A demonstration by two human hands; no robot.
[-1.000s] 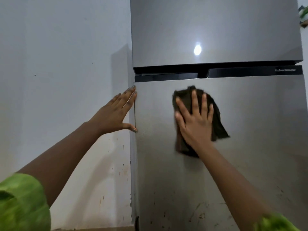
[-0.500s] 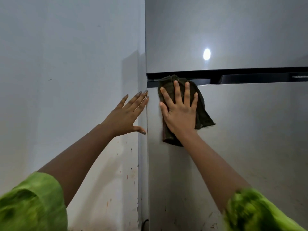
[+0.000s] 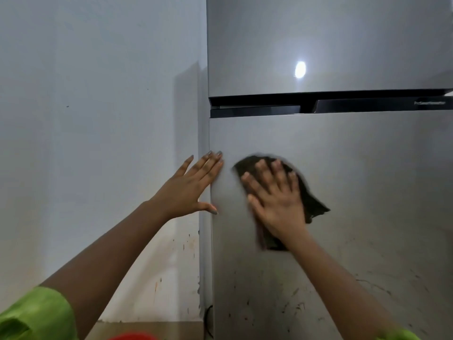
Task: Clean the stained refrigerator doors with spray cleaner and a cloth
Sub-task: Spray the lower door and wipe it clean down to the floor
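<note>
The dark crumpled cloth [image 3: 312, 204] lies on the silver-grey lower refrigerator door [image 3: 367, 192] under the flat right hand [image 3: 277, 204], grip open; unpinched, it could slip loose. The left hand [image 3: 188, 190], grip open, braces the door edge; dark smears [image 3: 294, 307] below risk being missed.

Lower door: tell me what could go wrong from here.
1. The right hand only presses the cloth flat, without gripping it, so the cloth may slip out and drop.
2. Dark marks low on the lower door lie below the cloth, so wiping at this height could miss them.
3. The bare left hand rests at the door's edge and may leave prints.
</note>
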